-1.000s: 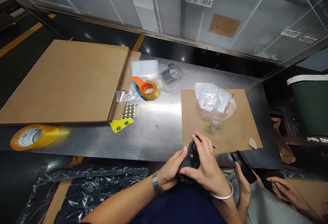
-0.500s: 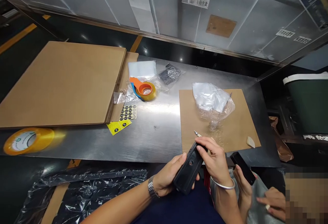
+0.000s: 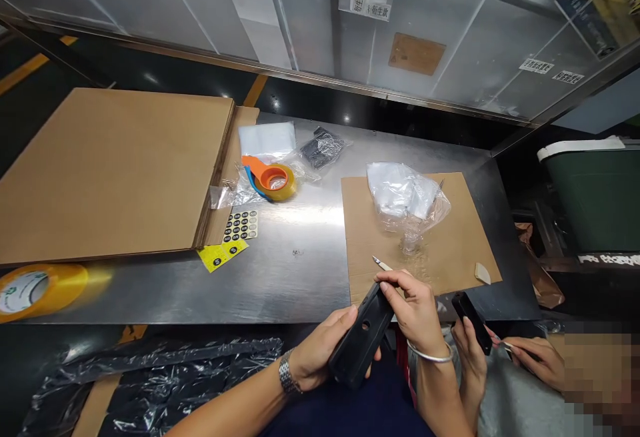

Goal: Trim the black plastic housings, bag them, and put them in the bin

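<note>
A long black plastic case (image 3: 363,337) with a round hole is held tilted over my lap, near the table's front edge. My left hand (image 3: 320,350) is wrapped round its lower end, thumb on the near side. My right hand (image 3: 410,300) pinches the upper end between thumb and fingers. Just beyond those fingertips shows a slim craft knife (image 3: 383,263) with a pale handle and pointed blade. Its rear part is hidden, so I cannot tell whether it lies on the cardboard sheet (image 3: 365,223) or is in my right hand.
On the cardboard lie a clear plastic bag (image 3: 405,193) and a small pale wedge (image 3: 482,273). Leftward are a tape dispenser (image 3: 273,177), stickers (image 3: 243,225), stacked cardboard (image 3: 120,170) and a tape roll (image 3: 45,290). At right, a co-worker's hands (image 3: 473,350) hold a similar black part and a thin tool.
The view has shifted slightly, moving the scene a little left. My hands keep their hold on the case. The co-worker's right hand has brought a thin tool up to their black part.
</note>
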Tool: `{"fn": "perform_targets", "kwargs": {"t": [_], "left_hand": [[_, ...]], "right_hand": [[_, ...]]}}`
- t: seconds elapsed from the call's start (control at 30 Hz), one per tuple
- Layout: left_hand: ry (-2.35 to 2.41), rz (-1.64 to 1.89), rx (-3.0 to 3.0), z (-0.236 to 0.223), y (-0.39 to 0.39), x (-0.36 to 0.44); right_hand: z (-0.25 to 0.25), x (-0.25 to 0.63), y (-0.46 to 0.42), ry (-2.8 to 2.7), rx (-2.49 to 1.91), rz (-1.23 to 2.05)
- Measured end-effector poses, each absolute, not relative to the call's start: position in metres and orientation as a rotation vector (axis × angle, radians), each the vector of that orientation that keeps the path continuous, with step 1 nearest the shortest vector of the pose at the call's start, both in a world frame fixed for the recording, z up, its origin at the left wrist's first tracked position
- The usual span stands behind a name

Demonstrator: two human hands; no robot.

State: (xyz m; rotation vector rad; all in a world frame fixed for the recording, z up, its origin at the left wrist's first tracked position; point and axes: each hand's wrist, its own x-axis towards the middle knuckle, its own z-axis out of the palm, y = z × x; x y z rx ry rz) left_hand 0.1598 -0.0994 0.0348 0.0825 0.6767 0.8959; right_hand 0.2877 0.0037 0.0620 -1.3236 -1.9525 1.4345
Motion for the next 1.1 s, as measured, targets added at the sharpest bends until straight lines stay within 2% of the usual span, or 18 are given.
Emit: {"fn": "perform_targets", "kwargs": {"t": [0.1, 0.2, 0.3, 0.63, 0.83, 1.1], "left_hand": [[0.68, 0.903, 0.11, 0.036, -0.097, 0.159], [0.731, 0.978, 0.136, 0.037, -0.095, 0.158], [0.827, 1.085, 0.147, 0.037, -0.092, 0.159], [0.936, 1.166, 0.29, 0.029, -0.093, 0.167], [1.071, 1.244, 0.492, 0.022, -0.099, 0.172], [0.917, 1.228, 0.21, 0.025, -0.095, 0.173]], "right_hand": [[0.054, 0.288, 0.002, -1.567, -1.405, 1.59], [0.045, 0.29, 0.002, -1.328, -1.466, 1.534], [0.04, 0.29, 0.001, -1.31, -1.523, 1.501], [0.042, 0.271, -0.011, -1.285, -1.466, 1.772], [0.034, 0.267, -0.011, -1.329, -1.57, 1.589], [0.037, 0.265, -0.01, -1.287, -1.454, 1.693]]}}
